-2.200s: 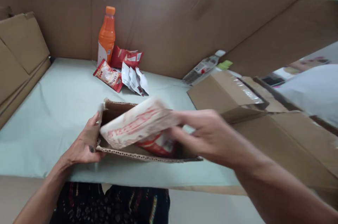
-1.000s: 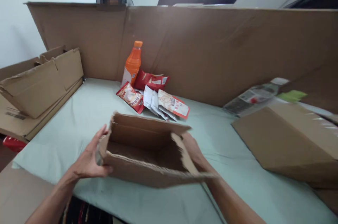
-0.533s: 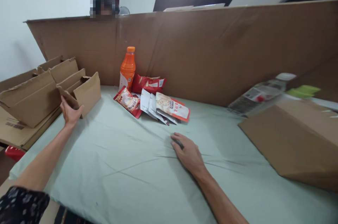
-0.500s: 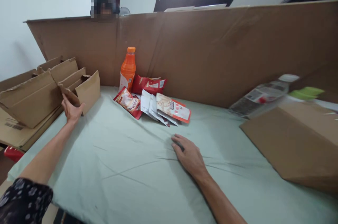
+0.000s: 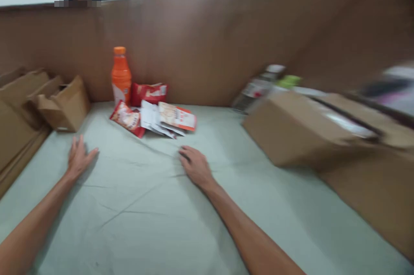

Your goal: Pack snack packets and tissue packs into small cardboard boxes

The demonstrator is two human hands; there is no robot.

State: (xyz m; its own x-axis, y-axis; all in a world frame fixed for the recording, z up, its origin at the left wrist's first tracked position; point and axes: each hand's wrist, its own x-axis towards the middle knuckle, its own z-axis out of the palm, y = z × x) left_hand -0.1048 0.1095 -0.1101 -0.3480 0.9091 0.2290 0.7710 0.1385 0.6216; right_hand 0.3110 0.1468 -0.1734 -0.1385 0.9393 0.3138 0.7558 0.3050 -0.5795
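Observation:
My left hand (image 5: 79, 158) lies on the pale green cloth (image 5: 139, 240), fingers stretched out and thumb spread, holding nothing. Just beyond its fingertips stands a small open cardboard box (image 5: 69, 104), apart from the hand. My right hand (image 5: 196, 165) rests on the cloth with its fingers loosely bent and a gap between thumb and forefinger; nothing shows in it. Ahead of it lie several white packets, the top one an orange-and-white snack packet (image 5: 177, 116). Beside them are a red snack bag (image 5: 128, 119), another red bag (image 5: 148, 94) and an upright orange drink bottle (image 5: 121, 76).
More cardboard boxes (image 5: 16, 124) stand at the left edge. On the right are larger cardboard boxes (image 5: 291, 132), blurred, with a tilted clear plastic bottle (image 5: 255, 91) and a green item (image 5: 289, 81) behind. A tall cardboard panel (image 5: 194, 46) closes off the back; a person's head shows above it.
My left hand has let go of the small cardboard box and come down open on the cloth. My view has swung right; my right hand has stayed about where it was on the cloth.

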